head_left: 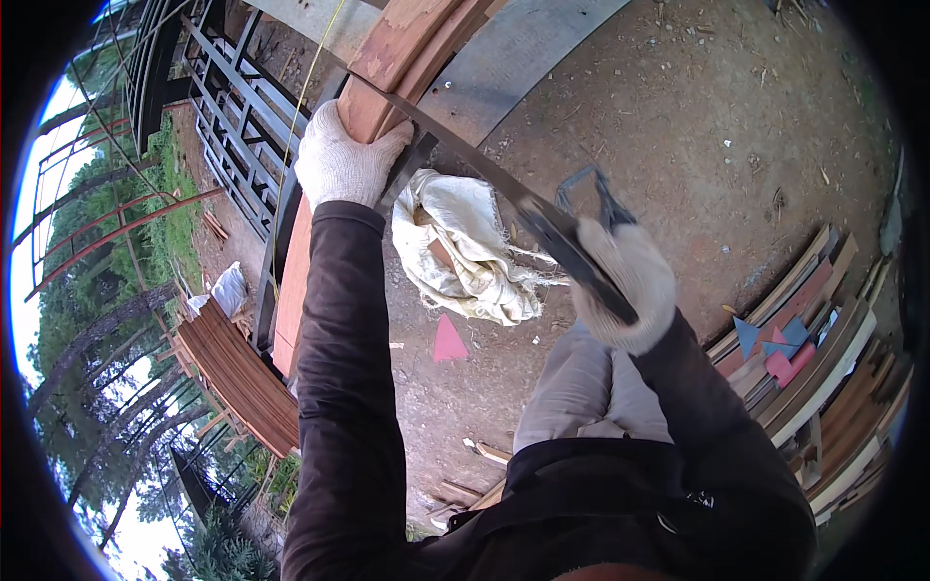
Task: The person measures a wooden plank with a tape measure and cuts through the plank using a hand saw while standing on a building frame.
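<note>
A long reddish-brown wooden beam [402,44] lies at the top, with its near end under my left hand [341,160]. That hand wears a white knit glove, and its fingers are wrapped round the beam's end. In a similar glove, my right hand [630,286] is closed round the dark handle of a handsaw [475,160]. The saw's long blade slants up to the left and lies across the beam, just beyond my left hand. How deep the teeth sit in the wood cannot be made out. Below the blade, a crumpled white woven sack [465,257] rests on the ground.
Dark metal railing frames [237,126] stand at the left, with stacked brown boards [242,378] nearer. A grey sheet [523,73] lies beyond the saw. Timber offcuts [823,339] are piled at the right. A pink triangular scrap [449,341] lies on the dirt ground.
</note>
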Tool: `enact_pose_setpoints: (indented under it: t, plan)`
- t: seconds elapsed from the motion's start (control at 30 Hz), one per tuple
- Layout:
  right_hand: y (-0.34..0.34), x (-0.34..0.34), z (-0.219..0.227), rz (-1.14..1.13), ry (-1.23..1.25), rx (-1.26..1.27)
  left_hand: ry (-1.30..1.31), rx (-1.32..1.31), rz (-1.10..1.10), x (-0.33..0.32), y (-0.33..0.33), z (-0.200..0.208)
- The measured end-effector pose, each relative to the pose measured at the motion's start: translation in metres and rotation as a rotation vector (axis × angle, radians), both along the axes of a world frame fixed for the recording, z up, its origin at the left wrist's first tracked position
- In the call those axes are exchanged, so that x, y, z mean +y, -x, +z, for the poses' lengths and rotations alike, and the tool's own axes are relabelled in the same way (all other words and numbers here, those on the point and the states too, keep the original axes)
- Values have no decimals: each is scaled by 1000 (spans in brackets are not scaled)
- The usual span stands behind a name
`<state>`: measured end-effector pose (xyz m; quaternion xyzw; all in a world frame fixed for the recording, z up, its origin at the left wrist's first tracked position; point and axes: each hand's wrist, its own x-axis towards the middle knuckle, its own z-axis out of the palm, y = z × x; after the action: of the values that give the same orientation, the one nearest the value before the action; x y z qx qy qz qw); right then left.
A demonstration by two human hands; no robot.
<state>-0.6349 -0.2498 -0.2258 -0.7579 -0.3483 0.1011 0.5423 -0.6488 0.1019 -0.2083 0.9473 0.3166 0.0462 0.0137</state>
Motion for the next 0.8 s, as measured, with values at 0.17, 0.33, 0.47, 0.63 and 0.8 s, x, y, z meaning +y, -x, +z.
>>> enact_pose_setpoints:
  t: [0.17,0.33,0.47,0.63,0.8]
  plan:
    - [-14,17,-5,12,-27,-65,-14,-39,-23,-3,-7,3]
    - [-15,43,-5,9,-39,-74,24,9,-15,1,-3,0]
    - [-3,5,-13,-2,-10,-100,-4,-27,-16,-3,-2,2]
    - [-44,90,-31,-54,-298,-174,55,-14,-27,-5,-18,-1]
    - [2,-8,0,68,61,-12,-18,-14,-13,0,0,1]
